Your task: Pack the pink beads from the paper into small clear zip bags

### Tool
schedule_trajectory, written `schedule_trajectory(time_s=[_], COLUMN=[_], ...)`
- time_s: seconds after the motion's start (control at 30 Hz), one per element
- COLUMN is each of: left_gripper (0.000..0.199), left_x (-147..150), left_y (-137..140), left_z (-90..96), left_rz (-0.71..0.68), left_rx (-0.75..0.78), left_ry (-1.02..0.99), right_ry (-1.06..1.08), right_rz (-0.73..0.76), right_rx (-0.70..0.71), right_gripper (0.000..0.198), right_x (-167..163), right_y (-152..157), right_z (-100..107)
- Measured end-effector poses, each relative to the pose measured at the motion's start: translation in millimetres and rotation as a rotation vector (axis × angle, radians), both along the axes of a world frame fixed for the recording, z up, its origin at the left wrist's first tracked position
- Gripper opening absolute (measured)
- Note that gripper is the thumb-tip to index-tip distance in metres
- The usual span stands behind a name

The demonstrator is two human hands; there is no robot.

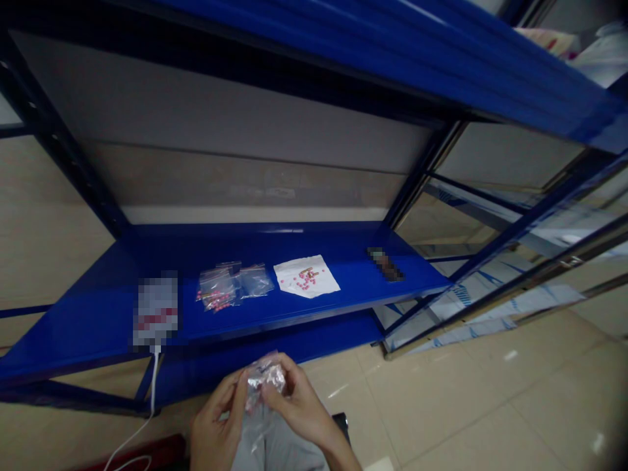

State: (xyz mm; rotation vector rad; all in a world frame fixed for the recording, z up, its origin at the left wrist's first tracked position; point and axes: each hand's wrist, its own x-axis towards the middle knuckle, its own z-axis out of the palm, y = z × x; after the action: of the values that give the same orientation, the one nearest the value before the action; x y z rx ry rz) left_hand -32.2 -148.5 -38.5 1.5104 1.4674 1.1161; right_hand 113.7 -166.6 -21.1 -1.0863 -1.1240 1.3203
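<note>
Above my lap, just off the front edge of the blue shelf (343,255), I hold a small clear plastic bag (267,376) between both hands. My left hand (220,412) pinches its left side. On the right side, my right hand (301,399) grips it with the thumb across the front. Whatever lies inside the bag is hard to make out through the glare. On the shelf ahead lie several clear zip bags (218,288), some with pink beads in them. Beside them a white paper sheet (289,268) carries loose pink beads (307,282) and a few brownish pieces.
A blurred-out device (156,311) with a white cable (154,386) lies at the shelf's left. Another blurred-out item (385,263) is at the right. A blue beam (343,59) runs overhead. More racks (490,294) stand to the right on the tiled floor (441,399).
</note>
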Motion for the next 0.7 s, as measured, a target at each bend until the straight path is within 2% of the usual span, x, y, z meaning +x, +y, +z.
schedule_trajectory(time_s=[0.13,0.23,0.33,0.47,0.57,0.7], left_gripper=[0.041,0.043,0.044,0.028,0.023,0.029], left_x=[-3.9,-12.9,-21.3,-23.3,-21.1,-18.3], left_y=[9.0,18.9,34.2,71.7,109.4,152.5], left_z=[-6.7,-11.9,-3.6,23.6,35.5,28.1], left_rz=[-0.082,-0.156,-0.113,-0.028,0.098,0.192], left_rx=[-0.078,0.006,0.163,0.326,0.419,0.413], left_ry=[-0.068,0.003,0.177,0.352,0.492,0.733], right_ry=[0.080,-0.054,-0.220,-0.285,-0.474,-0.710], right_rz=[-0.078,-0.118,-0.165,-0.362,-0.437,-0.434], right_rx=[-0.101,-0.096,0.041,0.212,0.297,0.378], right_gripper=[0.056,0.063,0.052,0.034,0.026,0.024], right_x=[0.2,8.6,20.4,29.1,25.5,13.4], right_y=[16.9,43.9,81.3,139.0,174.5,197.8], right_z=[-12.4,-10.0,9.4,31.8,27.6,4.3])
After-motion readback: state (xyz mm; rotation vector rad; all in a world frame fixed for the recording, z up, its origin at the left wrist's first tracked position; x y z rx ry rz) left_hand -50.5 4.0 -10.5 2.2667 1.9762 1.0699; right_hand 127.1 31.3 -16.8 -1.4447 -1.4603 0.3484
